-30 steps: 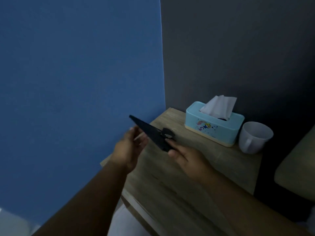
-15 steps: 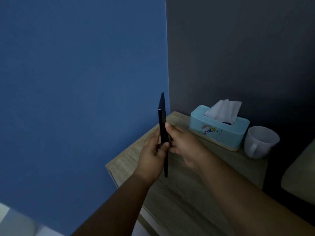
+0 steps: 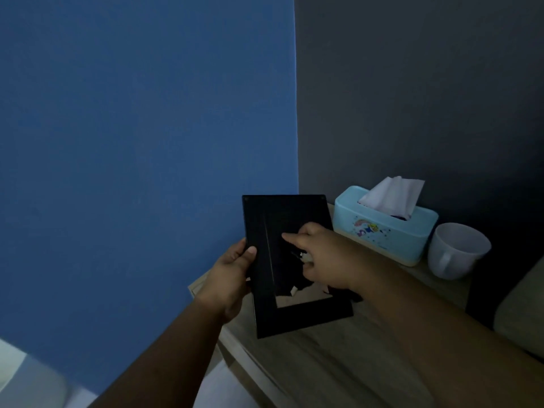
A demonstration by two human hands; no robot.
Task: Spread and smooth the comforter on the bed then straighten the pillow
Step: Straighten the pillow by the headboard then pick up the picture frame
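Left grip is closed round the left edge of a black picture frame, thumb laid over the back face and fingers tucked behind. Right grip is set against the middle of that back, fingers curled on what seems to be the stand or a clasp, the forefinger stretched out along the board. Both are thus occupied, and neither is free for bedding.

The frame is held upright, back toward the camera, above the near corner of a wooden table. Further back on the table a pale blue tissue box is seen, with a white mug just beside it on the right.

No comforter can be made out. At the right edge, past the table and well apart from the right grip, a pale padded surface is visible; whether it is the pillow or part of the bed cannot be told.

The comforter is judged to be soft, limp and bulky but light; it would best be taken at a hem or two corners, one in each grip, and drawn flat. The pillow should yield readily and is best taken by both ends.
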